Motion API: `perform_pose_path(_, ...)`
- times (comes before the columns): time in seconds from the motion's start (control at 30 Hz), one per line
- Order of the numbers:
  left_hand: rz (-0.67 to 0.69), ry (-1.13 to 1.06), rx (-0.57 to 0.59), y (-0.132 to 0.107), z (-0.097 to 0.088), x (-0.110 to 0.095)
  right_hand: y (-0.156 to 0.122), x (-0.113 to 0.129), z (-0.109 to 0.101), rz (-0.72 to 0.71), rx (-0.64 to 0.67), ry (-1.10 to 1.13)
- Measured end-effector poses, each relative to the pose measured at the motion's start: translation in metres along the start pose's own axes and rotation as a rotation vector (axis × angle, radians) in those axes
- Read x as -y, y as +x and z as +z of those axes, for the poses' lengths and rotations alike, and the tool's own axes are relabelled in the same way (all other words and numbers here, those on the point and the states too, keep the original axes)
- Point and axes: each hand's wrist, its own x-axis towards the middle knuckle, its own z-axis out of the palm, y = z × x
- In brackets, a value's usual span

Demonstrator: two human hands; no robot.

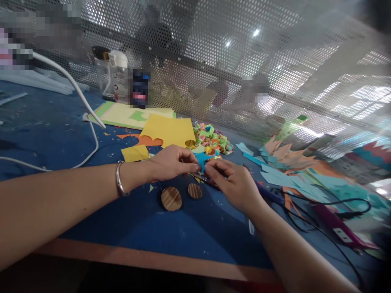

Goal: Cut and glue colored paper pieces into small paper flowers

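Head view: bright blue paper piece pinched between two hands

Near the middle of the frame, a small, bright blue piece of thin paper (201, 158) was held up over the blue-topped bench (183, 232). The left hand (172, 163), below a silver bangle (120, 179) on the wrist, had its thumb and forefinger closed on the paper's left side. The right hand (236, 181) met it from the other side, thumb and forefinger seemingly pinched on the right edge; its remaining fingers were curled in, and whether they touched the paper could not be told.

The piece looked very light and soft, likely to bend at a slight push and to crease or tear if pulled hard from both sides. Its surface appeared dry and matt, so slipping seemed a small risk. The outer edges looked the best place to take hold, with a light fingertip pinch that left the middle uncrumpled.

Just below the hands lay two round, brown-striped discs that looked like wood, a larger one (171, 198) and a smaller one (194, 191). Above the hands sat a heap of small multicoloured paper scraps (214, 140), with a yellow paper sheet with scalloped cut-outs (174, 128) to its left. Right of the right hand, a blue-handled corded tool (270, 194) rested on the bench.
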Motion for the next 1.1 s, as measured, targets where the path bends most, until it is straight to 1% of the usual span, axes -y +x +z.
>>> perform_pose_path(0.17, 0.014, -0.027, -0.044, 0.0021, 0.0005, 0.0011, 0.0000, -0.0018, 0.0013, 0.049, 0.004, 0.091)
perform_pose_path(0.33, 0.023, -0.015, -0.044, 0.0025, 0.0024, 0.0020, 0.0005, -0.0087, 0.0057, 0.096, 0.031, 0.187)
perform_pose_path(0.47, 0.057, 0.010, -0.028, 0.0031, 0.0033, 0.0039, 0.0007, -0.0095, 0.0070, 0.088, 0.054, 0.223)
perform_pose_path(0.57, 0.051, 0.010, -0.049, 0.0037, 0.0036, 0.0037, 0.0008, -0.0085, 0.0066, 0.085, 0.053, 0.229)
perform_pose_path(0.63, 0.018, -0.022, -0.084, 0.0040, 0.0036, 0.0030, 0.0008, -0.0086, 0.0055, 0.091, 0.029, 0.201)
perform_pose_path(0.7, 0.000, -0.070, -0.120, 0.0043, 0.0032, 0.0025, 0.0008, -0.0091, 0.0041, 0.091, -0.038, 0.166)
perform_pose_path(0.77, 0.001, -0.106, -0.140, 0.0045, 0.0028, 0.0024, 0.0007, -0.0094, 0.0030, 0.083, -0.119, 0.153)
perform_pose_path(0.83, 0.011, -0.118, -0.149, 0.0044, 0.0030, 0.0022, 0.0007, -0.0088, 0.0031, 0.077, -0.157, 0.162)
perform_pose_path(0.97, 0.014, -0.126, -0.128, 0.0026, 0.0056, -0.0003, 0.0008, -0.0058, 0.0068, 0.073, -0.070, 0.187)
perform_pose_path(1.1, 0.017, -0.120, -0.122, 0.0015, 0.0069, -0.0039, 0.0010, -0.0035, 0.0089, 0.031, 0.006, 0.174)
